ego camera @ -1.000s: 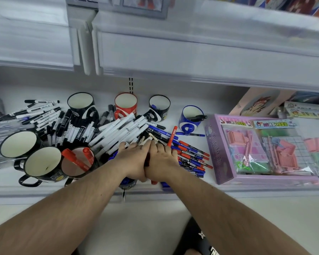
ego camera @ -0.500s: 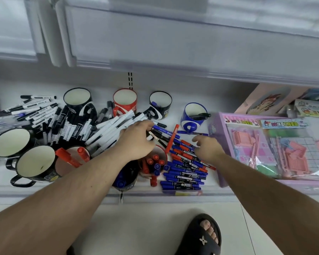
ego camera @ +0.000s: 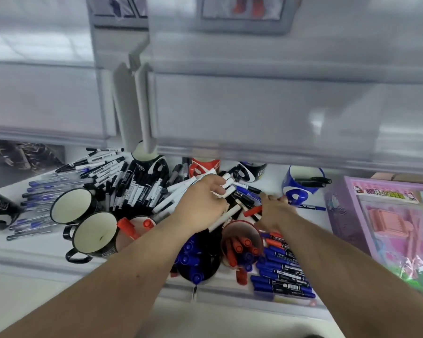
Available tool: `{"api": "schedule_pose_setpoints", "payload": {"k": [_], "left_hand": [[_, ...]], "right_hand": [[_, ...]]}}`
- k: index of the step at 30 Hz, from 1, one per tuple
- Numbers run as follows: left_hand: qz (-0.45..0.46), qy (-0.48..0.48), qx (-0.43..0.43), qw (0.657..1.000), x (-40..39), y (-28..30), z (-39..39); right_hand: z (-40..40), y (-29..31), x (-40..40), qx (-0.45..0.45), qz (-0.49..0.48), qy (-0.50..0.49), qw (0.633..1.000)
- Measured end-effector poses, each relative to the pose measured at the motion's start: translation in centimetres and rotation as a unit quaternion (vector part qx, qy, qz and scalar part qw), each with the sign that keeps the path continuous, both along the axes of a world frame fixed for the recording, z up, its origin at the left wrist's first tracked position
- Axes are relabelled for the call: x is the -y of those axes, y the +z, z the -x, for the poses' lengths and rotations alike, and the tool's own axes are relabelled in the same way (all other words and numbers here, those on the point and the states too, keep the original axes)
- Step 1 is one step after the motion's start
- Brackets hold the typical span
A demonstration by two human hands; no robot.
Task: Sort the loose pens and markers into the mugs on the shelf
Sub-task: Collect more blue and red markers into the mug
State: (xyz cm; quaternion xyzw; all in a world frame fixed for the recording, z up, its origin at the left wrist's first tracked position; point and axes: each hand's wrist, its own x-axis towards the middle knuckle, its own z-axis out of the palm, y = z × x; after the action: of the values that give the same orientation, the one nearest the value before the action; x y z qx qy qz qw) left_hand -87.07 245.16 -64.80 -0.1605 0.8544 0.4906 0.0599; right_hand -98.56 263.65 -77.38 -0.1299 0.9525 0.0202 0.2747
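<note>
My hands have parted: left hand [ego camera: 200, 203] clamps white markers [ego camera: 226, 185]; right hand [ego camera: 274, 211], at 3 o'clock, seemingly pinches a red marker [ego camera: 253, 211]. Most pens remain loose.

No text was legible. Print on the pink box [ego camera: 386, 193] header and the marker [ego camera: 282, 286] labels was too blurred; mug [ego camera: 142, 167] logos were unreadable too.
</note>
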Motion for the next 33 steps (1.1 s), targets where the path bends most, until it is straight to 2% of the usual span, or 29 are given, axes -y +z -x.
{"api": "schedule_pose_setpoints", "payload": {"k": [2,6,11,15,24,29,33], "left_hand": [[0.008,0.001,0.007,1.000,0.6,-0.1,-0.3],[0.012,0.009,0.012,1.000,1.1,-0.4,-0.8],[0.001,-0.014,0.026,1.000,0.8,-0.8,-1.2],[0.003,-0.015,0.025,1.000,0.9,-0.7,-1.3],[0.004,-0.017,0.028,0.999,1.6,-1.1,-1.8],[-0.027,0.008,0.006,1.000,1.2,-1.1,-1.1],[-0.031,0.011,-0.022,0.999,0.4,-1.0,-0.6]], "right_hand": [[0.1,-0.3,0.6,-0.013,-0.015,0.009,1.000],[0.0,-1.0,0.7,-0.037,0.016,-0.001,0.999],[0.3,-0.3,0.5,-0.001,0.022,-0.041,0.999],[0.7,0.1,0.4,-0.015,0.031,-0.049,0.998],[-0.1,1.1,0.5,-0.031,0.035,0.000,0.999],[0.3,4.0,-0.5,-0.075,0.074,0.021,0.994],[0.0,7.7,-1.5,-0.137,0.162,0.064,0.975]]}}
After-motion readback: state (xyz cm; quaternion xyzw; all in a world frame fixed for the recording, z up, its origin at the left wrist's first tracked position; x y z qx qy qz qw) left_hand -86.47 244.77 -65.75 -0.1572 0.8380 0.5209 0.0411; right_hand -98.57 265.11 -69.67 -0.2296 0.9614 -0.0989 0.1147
